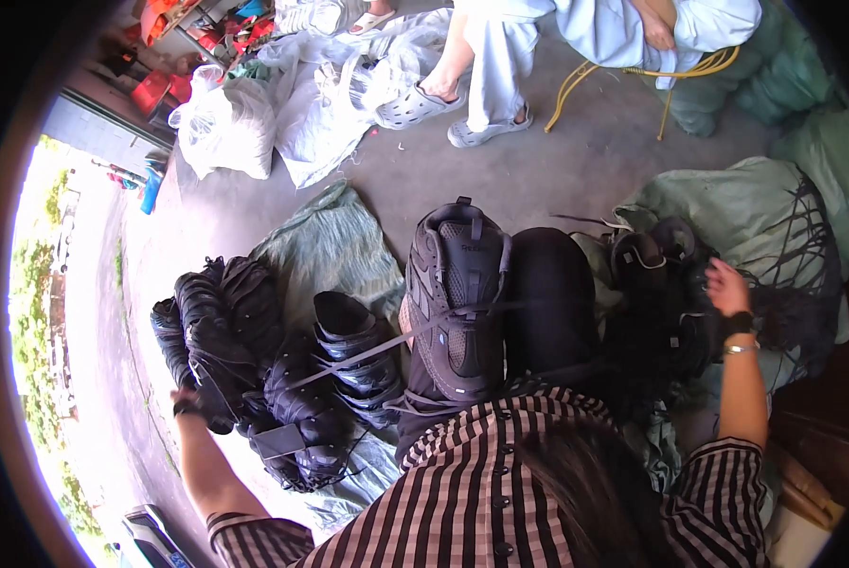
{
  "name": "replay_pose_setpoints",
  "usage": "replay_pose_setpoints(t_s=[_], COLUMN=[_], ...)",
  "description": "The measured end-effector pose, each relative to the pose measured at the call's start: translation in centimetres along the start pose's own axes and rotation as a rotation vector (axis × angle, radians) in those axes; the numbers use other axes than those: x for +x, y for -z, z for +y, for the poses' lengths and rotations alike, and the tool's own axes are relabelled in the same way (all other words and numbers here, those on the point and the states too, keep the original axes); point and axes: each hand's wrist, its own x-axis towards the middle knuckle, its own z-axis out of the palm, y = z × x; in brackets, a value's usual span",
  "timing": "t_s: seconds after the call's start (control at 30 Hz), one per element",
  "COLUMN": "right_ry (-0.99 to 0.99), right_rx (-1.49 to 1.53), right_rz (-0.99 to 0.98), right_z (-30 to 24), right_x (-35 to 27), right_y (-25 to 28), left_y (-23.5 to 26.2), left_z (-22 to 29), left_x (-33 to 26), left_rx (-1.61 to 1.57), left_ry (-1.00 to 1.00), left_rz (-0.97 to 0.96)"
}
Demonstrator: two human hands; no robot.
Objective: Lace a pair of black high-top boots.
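Note:
A dark grey sneaker (462, 312) stands toe toward me on my lap, against my black-trousered knee (549, 293). Its grey shoelace (372, 352) runs taut out to both sides, fading against the dark shoes. My left hand (186, 401), arm spread wide, is closed at the lace's left end beside a heap of black shoes (230, 331); its fingers are partly blurred. Out to the right, my right hand (727, 289) pinches the other end above more dark shoes (656, 275). Black bands circle both wrists.
Green woven sacks (334, 237) lie under the shoes, with a pale green sack (727, 194) at right. Ahead, a person in grey clogs (489, 131) sits on a yellow-framed chair (576, 85). White plastic bags (225, 133) stand at far left. A wooden piece (808, 492) is at lower right.

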Motion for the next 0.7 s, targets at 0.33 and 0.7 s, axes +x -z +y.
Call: replay_pose_setpoints(t_s=[0.33, 0.7], right_ry=[0.603, 0.56], right_rx=[-0.694, -0.73], right_rz=[-0.894, -0.829], right_z=[-1.2, 1.3], right_x=[-22.7, -22.9], right_y=[-30.6, -29.6], left_y=[-34.8, -31.9], left_z=[-5.0, -9.5], left_x=[-32.6, -37.5], left_rx=[0.111, 0.405], left_ry=[-0.425, -0.187], left_rz=[-0.839, -1.125])
